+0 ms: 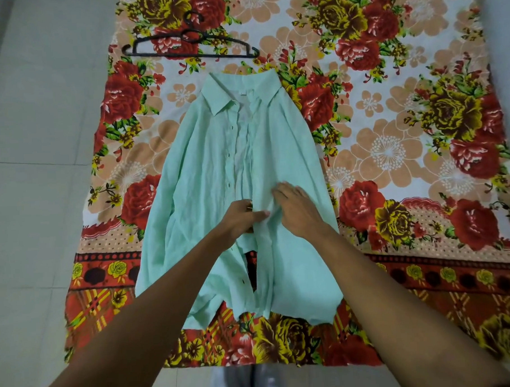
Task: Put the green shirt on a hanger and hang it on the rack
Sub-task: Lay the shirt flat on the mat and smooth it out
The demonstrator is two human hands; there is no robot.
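shirt [206,172]: mint green | hanger [192,45]: black | bedsheet [392,146]: red-yellow-peach floral | floor [34,115]: pale grey

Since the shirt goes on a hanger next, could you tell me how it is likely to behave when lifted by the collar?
The shirt will probably hang limp: it lies creased and rumpled on the sheet. It looks thin, so likely light. Its front gapes open near the hem, so the panels may swing apart and slide off the hanger unless held.
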